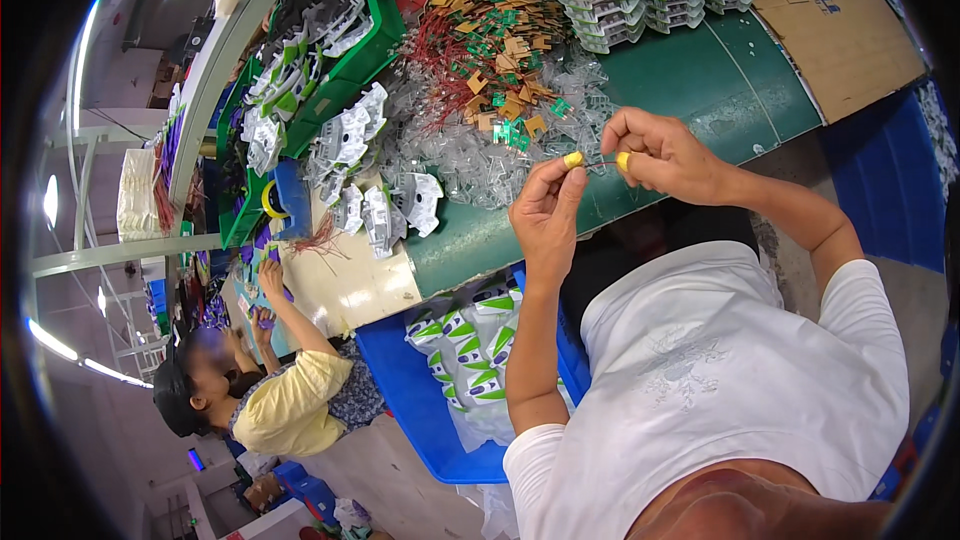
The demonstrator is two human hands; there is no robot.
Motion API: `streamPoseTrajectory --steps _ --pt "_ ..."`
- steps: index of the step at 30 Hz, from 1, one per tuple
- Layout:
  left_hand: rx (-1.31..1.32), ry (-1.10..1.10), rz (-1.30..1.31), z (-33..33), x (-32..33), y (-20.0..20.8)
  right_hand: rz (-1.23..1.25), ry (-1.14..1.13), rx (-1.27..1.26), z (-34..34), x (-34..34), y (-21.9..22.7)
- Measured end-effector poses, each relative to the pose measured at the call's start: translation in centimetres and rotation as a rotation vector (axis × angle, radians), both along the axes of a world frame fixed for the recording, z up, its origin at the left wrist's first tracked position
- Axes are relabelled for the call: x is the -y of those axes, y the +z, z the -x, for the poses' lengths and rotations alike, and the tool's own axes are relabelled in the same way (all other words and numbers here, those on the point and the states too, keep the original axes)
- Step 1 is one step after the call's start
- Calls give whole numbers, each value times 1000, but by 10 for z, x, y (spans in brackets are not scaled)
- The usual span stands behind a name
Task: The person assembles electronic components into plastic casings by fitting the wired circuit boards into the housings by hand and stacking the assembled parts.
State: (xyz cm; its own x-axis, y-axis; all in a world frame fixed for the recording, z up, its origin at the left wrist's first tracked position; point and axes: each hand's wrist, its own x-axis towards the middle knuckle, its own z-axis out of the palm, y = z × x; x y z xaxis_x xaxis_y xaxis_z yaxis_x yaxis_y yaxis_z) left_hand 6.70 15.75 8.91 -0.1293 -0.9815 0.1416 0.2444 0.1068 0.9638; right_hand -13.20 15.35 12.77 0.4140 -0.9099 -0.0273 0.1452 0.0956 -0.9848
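Both of my hands are raised over the front edge of the green work surface (pixel 455 255). My left hand (pixel 550 208) is closed in a pinch, with a yellow cover on one fingertip. Close beside it, my right hand (pixel 665 155) also pinches, and it too wears a yellow fingertip cover. A thin strand, perhaps a wire, spans the small gap between the fingertips; its ends are hidden. Just beyond lie many clear plastic parts (pixel 470 172). Behind these is a heap of small green and tan circuit boards (pixel 510 40) with red wires (pixel 440 85).
Stacked white housings (pixel 600 0) stand at the back, beside cardboard (pixel 840 15). Green bins (pixel 365 50) and loose white-green housings (pixel 350 135) occupy the left. Below the edge, a blue crate (pixel 390 365) holds bagged white-green pieces. A co-worker (pixel 290 400) in yellow works at far left.
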Motion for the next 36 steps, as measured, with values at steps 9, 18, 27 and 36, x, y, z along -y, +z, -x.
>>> streamPoseTrajectory --steps 9,18,27,36 --pt "2 84 -132 5 -12 5 940 -202 -494 -11 3 -9" --pt "184 171 192 12 1 -10 873 -160 -589 -16 13 -3" --pt "-339 -264 -394 -22 5 -23 533 119 -364 -18 37 -22" --pt "567 123 224 -109 71 1 57 -66 -202 -16 39 -45"
